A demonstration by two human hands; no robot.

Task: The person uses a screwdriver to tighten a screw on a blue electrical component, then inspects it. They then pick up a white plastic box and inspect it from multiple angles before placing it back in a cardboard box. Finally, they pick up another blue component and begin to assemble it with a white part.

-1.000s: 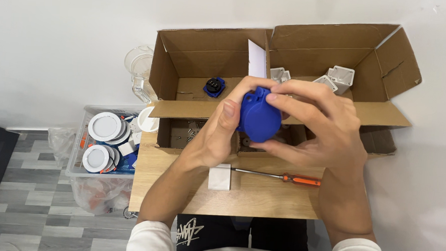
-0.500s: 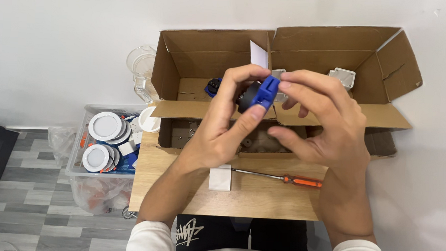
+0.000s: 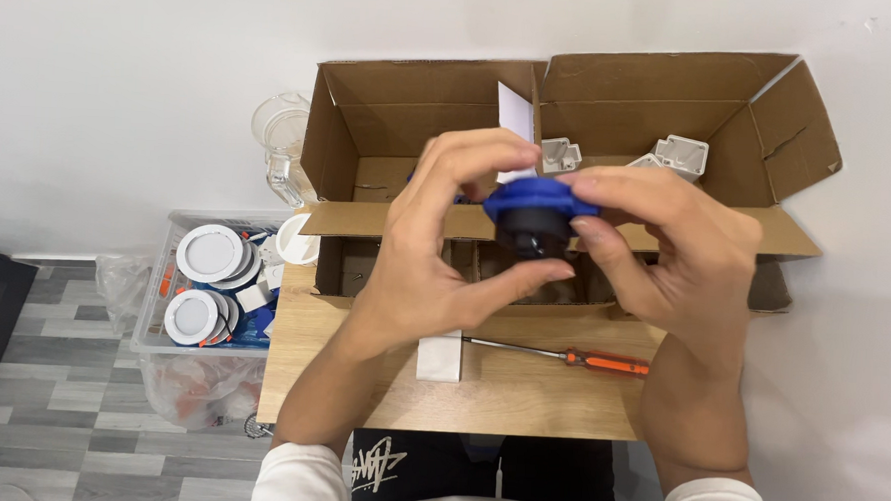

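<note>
A round blue part with a black body (image 3: 534,216) is held up in front of me, over the open cardboard box. My left hand (image 3: 435,250) grips it from the left, thumb under the black body and fingers curled over the top. My right hand (image 3: 666,250) holds its right side, fingertips on the blue rim. The blue rim faces up and the black body hangs below it.
The cardboard box (image 3: 392,108) stands on a small wooden table (image 3: 519,394) and holds white plastic parts (image 3: 675,155). An orange-handled screwdriver (image 3: 581,359) and a white block (image 3: 439,356) lie on the table. A clear bin of round white lamps (image 3: 209,280) and a glass jug (image 3: 282,143) stand left.
Both hands have turned the blue part: a second ago its blue face pointed at me, then it stood edge-on, and now its rim is up with the black body showing.
</note>
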